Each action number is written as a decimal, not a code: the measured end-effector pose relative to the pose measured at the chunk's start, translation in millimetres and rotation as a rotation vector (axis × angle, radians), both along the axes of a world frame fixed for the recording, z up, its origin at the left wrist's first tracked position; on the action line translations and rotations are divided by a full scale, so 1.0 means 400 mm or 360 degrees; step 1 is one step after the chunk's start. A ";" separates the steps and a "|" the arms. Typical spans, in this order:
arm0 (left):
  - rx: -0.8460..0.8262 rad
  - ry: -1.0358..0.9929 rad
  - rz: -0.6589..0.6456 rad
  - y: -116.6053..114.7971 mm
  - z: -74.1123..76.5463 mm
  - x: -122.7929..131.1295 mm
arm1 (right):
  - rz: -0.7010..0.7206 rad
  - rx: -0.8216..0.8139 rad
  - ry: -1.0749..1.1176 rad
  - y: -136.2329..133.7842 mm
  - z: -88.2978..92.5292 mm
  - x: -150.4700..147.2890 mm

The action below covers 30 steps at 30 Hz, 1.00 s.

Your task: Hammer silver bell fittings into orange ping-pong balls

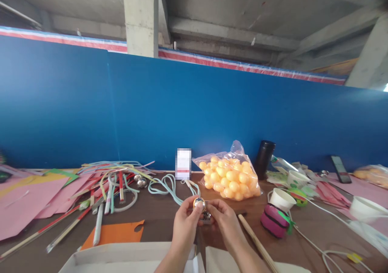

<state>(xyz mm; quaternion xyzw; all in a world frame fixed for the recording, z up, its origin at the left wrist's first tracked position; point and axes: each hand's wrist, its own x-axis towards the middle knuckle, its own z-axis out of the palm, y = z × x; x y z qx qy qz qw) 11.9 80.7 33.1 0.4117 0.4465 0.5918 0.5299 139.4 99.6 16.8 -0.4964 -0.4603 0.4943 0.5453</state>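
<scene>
Over the front of the table, my left hand (185, 220) is closed round a small shiny ball (199, 202), silver with an orange-gold rim and a dark blue mark. My right hand (223, 218) is right beside it, thumb and fingers pinched together near the ball's right side. What those right fingers hold, if anything, is too small to tell. Just below the ball, between both hands, a dark, glinting thing (206, 215) shows in part. Behind the hands lies a loop of pale blue cord (169, 189).
Behind stand a clear bag of orange balls (232, 178), a white card (183, 164) and a black bottle (264, 159). Tubes, sticks and pink paper (28, 200) lie left. White cups (281, 200), a purple pouch (274, 220) and a white cable are right. Open cardboard (127, 250) lies in front.
</scene>
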 end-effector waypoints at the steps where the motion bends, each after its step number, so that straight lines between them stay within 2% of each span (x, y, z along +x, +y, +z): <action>1: 0.0002 0.0004 0.0000 0.001 0.000 0.000 | 0.0000 -0.0009 0.0053 0.001 -0.002 0.001; 8: -0.0017 -0.0020 0.0004 0.002 0.002 0.001 | 0.0059 -0.0051 0.0428 0.003 -0.010 0.007; 13: -0.0019 -0.0043 -0.0019 0.000 0.000 0.000 | 0.0076 -0.0060 0.0616 0.000 0.003 0.009; 23: -0.0019 -0.0216 -0.0107 0.016 -0.027 -0.007 | 0.0130 0.0026 0.0757 -0.021 0.024 0.002; 30: -0.0044 -0.0224 -0.0106 0.016 -0.026 -0.007 | 0.0136 0.0088 0.0811 -0.020 0.029 -0.001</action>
